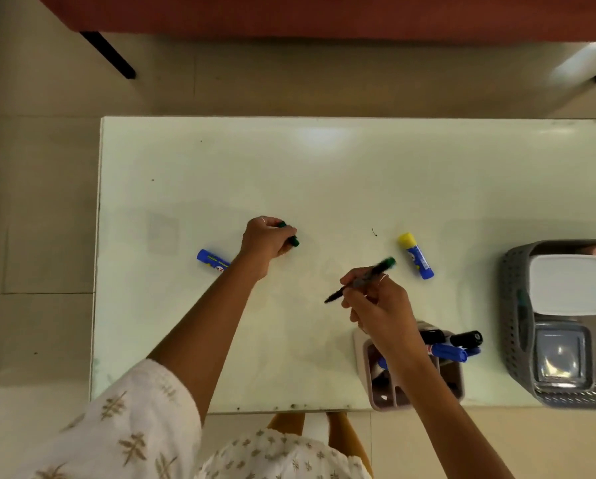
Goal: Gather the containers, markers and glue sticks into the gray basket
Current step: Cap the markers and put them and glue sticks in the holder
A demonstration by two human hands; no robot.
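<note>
a beige tiled floor (41, 188) fills the left side and top band of the frame, with a reddish-brown piece of furniture (324, 12) on black legs along the upper edge. below it a pale green glossy table (289, 174) spans the middle, catching glare near its far edge. at the right edge sits the gray basket (512, 305), holding a white-lidded container (568, 283) and a clear-lidded container (561, 354). at lower centre-right a pinkish pen holder (376, 382) holds black and blue markers (455, 345). the right hand (379, 302) pinches a green-capped marker (362, 280), tilted above the table. the left hand (267, 240), left of centre, curls around a green marker (291, 238). one blue glue stick (212, 260) lies just beside the left wrist; a yellow-capped glue stick (417, 255) lies right of centre.
</note>
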